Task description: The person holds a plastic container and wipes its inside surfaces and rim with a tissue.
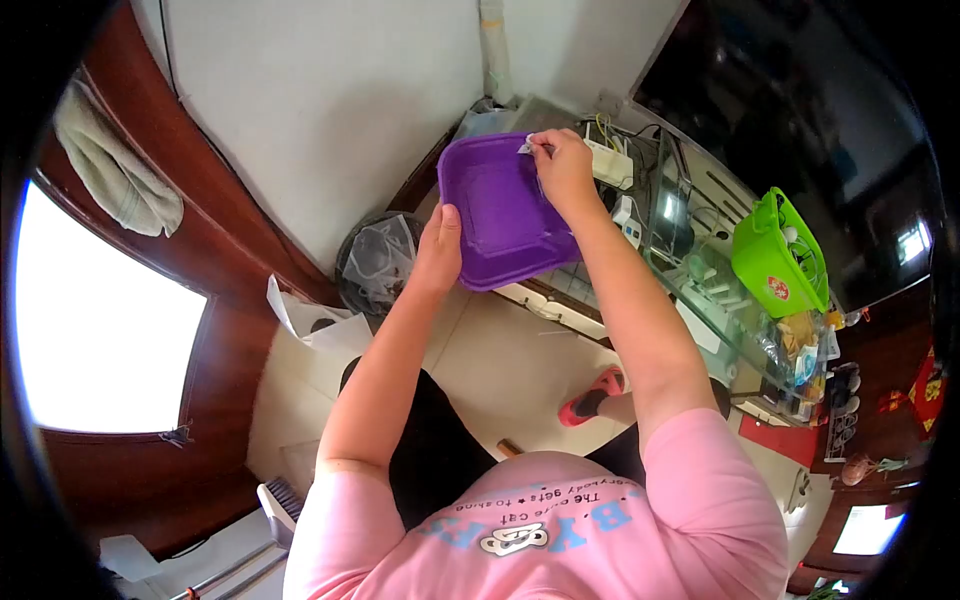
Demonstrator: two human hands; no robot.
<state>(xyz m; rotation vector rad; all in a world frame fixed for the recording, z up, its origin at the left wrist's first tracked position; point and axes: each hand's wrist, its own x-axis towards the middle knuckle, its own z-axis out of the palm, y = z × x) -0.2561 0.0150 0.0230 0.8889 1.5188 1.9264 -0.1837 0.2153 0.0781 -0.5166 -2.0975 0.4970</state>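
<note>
A purple plastic basin [500,205] is held up in front of me, its hollow side facing me. My left hand [438,248] grips its lower left edge, the thumb on the inner side and the other fingers hidden behind. At the upper right rim, my right hand [563,168] pinches a small crumpled white tissue [527,147] against the basin's edge. Some fingers of that hand are folded out of sight.
A trash bin [345,262] with a clear bag stands below left of the basin. On the right, a glass-topped stand [700,265] carries a green bin [775,255], cables and a white box [612,163]. A large dark television [800,110] rises behind.
</note>
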